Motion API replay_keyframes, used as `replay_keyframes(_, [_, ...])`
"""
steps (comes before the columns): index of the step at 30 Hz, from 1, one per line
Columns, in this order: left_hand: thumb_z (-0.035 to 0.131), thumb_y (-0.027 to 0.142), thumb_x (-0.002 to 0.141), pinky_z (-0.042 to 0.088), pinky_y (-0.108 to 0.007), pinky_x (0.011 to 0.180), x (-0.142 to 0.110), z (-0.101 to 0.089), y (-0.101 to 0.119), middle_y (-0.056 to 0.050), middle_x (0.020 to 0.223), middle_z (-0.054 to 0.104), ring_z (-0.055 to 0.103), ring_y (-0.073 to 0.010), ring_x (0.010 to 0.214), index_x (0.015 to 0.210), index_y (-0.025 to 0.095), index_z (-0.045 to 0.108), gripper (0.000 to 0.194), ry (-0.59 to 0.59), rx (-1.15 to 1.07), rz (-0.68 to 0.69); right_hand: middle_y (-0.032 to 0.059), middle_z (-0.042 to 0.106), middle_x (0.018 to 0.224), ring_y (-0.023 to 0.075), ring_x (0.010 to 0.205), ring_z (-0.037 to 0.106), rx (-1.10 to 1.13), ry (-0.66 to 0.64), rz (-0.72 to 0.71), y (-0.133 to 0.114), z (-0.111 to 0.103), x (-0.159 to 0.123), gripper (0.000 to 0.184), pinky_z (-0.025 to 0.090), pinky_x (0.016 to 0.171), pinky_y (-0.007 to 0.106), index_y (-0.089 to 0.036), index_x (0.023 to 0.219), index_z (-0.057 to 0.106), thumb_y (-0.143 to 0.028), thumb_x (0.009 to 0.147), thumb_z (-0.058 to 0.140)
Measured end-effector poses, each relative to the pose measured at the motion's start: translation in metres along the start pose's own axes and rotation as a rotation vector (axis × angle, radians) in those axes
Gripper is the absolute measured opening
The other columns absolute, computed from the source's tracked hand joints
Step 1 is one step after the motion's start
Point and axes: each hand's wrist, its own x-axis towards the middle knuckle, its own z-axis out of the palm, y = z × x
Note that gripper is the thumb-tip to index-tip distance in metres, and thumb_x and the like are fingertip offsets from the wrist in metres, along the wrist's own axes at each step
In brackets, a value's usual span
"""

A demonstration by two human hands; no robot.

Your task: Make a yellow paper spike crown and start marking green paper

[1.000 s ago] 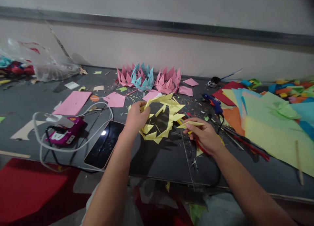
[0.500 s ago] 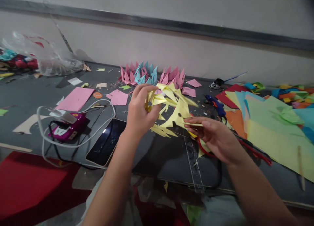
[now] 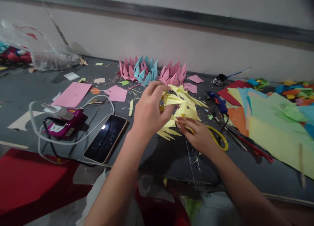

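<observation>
My left hand [image 3: 152, 110] is closed around the left side of a yellow paper crown [image 3: 187, 111], a ring of folded pointed pieces held above the dark table. At the crown's near edge, the thumb and fingers of my right hand [image 3: 196, 133] pinch the paper. Part of the ring is hidden behind both hands. Beside my right hand lies a yellow loop handle [image 3: 224, 142]; the rest of that tool is covered. A clear ruler [image 3: 193, 160] lies below the crown. Farther back stand pink paper crowns [image 3: 174, 72] and a blue one [image 3: 147, 71].
On the left are a phone [image 3: 106, 139], a purple power adapter [image 3: 65, 123] with cables, and pink paper [image 3: 73, 93]. A blue glue gun [image 3: 218, 102], red-handled pliers-like tool [image 3: 255, 147] and coloured sheets [image 3: 274, 121] lie right. A plastic bag [image 3: 54, 54] sits back left.
My right hand has moved left and inward against the crown's near edge. The crown has turned slightly, and the yellow loop handle now shows beside my right wrist. The view has shifted a little.
</observation>
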Motion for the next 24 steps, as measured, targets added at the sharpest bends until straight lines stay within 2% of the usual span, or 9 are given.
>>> replay_keyframes(5, [0.051,0.016,0.071,0.043,-0.038,0.092,0.0,0.004,0.003,-0.008,0.11,0.054,0.053,-0.0237,0.103,0.098,0.018,0.054,0.028,-0.078,0.017,-0.026,0.0039,0.067,0.105,0.0195,0.102,0.06,-0.041,-0.061,-0.101,0.013,0.004,-0.005,0.022,0.047,0.091,0.039,-0.026,0.102,0.062,-0.03,0.088,0.046])
replay_keyframes(15, [0.053,0.016,0.071,0.044,-0.041,0.09,0.0,0.007,0.0,-0.007,0.107,0.054,0.053,-0.0243,0.1,0.097,0.021,0.055,0.026,-0.089,-0.006,-0.01,0.0028,0.065,0.109,0.0195,0.107,0.057,-0.058,-0.146,-0.052,0.023,0.007,-0.011,0.021,0.046,0.094,0.041,-0.028,0.103,0.06,-0.033,0.088,0.046])
replay_keyframes(24, [0.053,0.017,0.072,0.042,-0.041,0.092,0.001,0.007,0.0,-0.007,0.109,0.054,0.053,-0.0248,0.101,0.096,0.021,0.056,0.025,-0.094,-0.001,-0.011,0.0043,0.063,0.114,0.0195,0.109,0.056,-0.087,-0.193,-0.079,0.024,0.01,-0.012,0.024,0.044,0.096,0.041,-0.025,0.107,0.06,-0.031,0.088,0.047])
